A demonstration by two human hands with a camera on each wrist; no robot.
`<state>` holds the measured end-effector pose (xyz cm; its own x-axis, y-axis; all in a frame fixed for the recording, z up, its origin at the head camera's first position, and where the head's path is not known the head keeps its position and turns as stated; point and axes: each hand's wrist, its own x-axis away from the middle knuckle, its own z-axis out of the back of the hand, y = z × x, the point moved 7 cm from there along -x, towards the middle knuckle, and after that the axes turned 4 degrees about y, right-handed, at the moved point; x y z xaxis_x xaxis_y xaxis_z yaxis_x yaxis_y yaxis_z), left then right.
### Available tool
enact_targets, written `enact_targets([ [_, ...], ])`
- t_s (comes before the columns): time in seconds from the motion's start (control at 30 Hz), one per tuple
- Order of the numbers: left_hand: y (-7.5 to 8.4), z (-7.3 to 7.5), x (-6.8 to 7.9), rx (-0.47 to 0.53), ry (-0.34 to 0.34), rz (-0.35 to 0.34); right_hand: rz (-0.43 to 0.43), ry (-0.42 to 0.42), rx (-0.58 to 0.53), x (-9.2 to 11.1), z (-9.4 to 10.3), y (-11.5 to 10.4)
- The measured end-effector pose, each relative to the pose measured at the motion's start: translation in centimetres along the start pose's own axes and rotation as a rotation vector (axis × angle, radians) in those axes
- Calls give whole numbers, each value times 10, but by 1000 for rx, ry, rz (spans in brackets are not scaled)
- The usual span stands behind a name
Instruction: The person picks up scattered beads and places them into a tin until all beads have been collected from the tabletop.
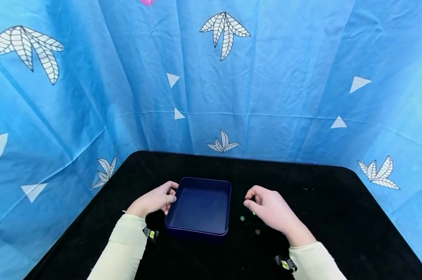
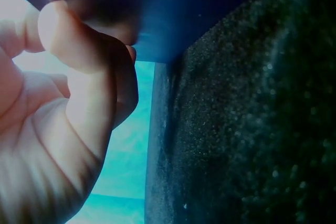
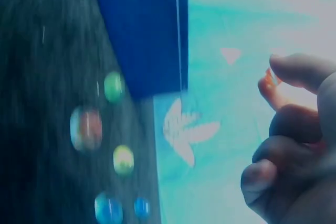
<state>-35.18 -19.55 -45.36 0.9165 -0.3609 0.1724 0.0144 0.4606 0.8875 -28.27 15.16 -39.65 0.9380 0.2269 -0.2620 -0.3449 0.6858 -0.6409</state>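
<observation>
The tray [image 1: 199,210] is sitting on the black table [image 1: 337,206] and is serving as the reference. To its left, the left hand [image 1: 157,199] is touching the outer wall with bent fingers; whether it is clasping or merely bracing cannot be told. To its right, the right hand [image 1: 271,210] is pinching a small orange-red bead [image 3: 271,77] between thumb and forefinger. Also right of the tray, a green marble [image 1: 242,218], a brown one [image 1: 257,232] and others are lying loose.

In this inspector's judgement, a sound hold is calling for light, even fingertip pressure, as smooth beads may slip, with the left hand steadying the tray against sliding.

The tray's opening is facing upward and its near edge is running slightly askew; being nearly square, it is showing no clear long axis. The bead's axis is not discernible.
</observation>
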Motion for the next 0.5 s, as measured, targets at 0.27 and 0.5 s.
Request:
enact_targets([
  [0.27, -3, 1, -1, 11, 18, 11, 67, -31, -30, -7, -20, -46],
  [0.5, -2, 0, -3, 14, 7, 5, 216, 202, -134, -1, -8, -66],
])
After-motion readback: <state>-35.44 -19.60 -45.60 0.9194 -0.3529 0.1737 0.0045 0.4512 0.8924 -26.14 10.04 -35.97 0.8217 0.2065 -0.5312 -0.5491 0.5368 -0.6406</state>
